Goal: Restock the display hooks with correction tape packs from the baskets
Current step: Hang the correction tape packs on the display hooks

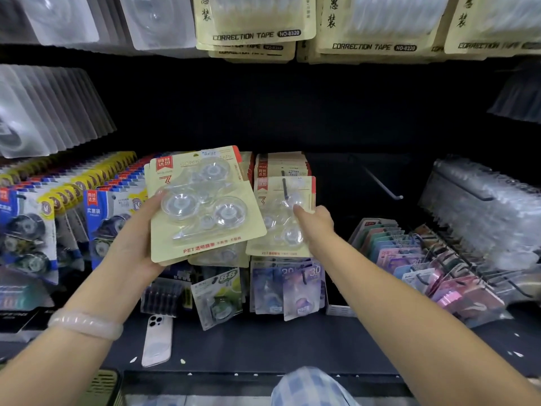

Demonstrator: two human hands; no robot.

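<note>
Correction tape packs (202,206), a small tilted stack, are gripped from below by the left hand (137,232), thumb curled over the left edge. Right hand (314,222) is seen reaching to the hung packs (282,215), fingertips touching the front blister; grip hidden, cannot tell. An empty hook (383,184) is left free just right; a phone (157,339) is lying on the shelf ledge (263,347).

Cream correction tape pack (202,206) in my left grip (140,230), tilted, clear blister facing me, red logo top left, red print along bottom edge. More packs stacked behind it. Same cream packs hanging on display hook (284,187), front pack (282,218) upright, my right grip (314,222) touching its blister. Neighbouring hook (383,183) bare, just right.
</note>
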